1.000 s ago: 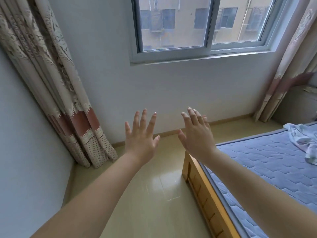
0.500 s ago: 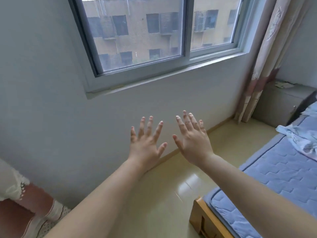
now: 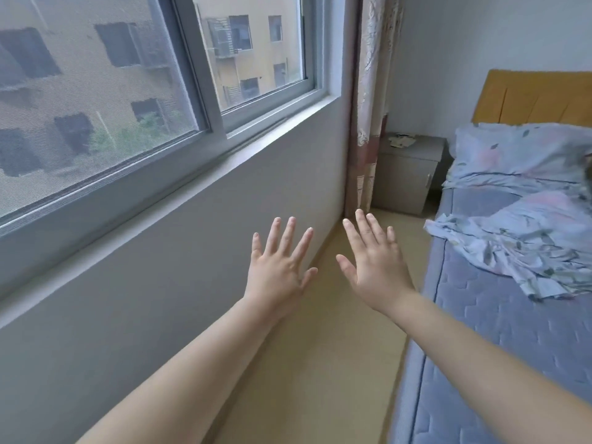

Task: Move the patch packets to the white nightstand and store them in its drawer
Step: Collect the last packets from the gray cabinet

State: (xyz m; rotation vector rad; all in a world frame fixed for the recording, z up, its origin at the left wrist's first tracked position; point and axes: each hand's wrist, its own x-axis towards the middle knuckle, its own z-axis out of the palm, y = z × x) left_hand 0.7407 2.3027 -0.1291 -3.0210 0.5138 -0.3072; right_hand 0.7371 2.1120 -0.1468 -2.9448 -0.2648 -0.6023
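At one o'clock, a greyish-white nightstand (image 3: 407,174). Beside it, a cream curtain (image 3: 368,123) with a lacy pattern and dusty-red bands. At two o'clock, a mustard-yellow headboard (image 3: 531,97). Below it, a pale blue pillow (image 3: 519,152) and crumpled sheet (image 3: 525,248), printed with leaves and pink blotches. At four o'clock, a blue mattress (image 3: 499,347) with wavy quilting. The floor (image 3: 320,363) is pale yellow-beige.
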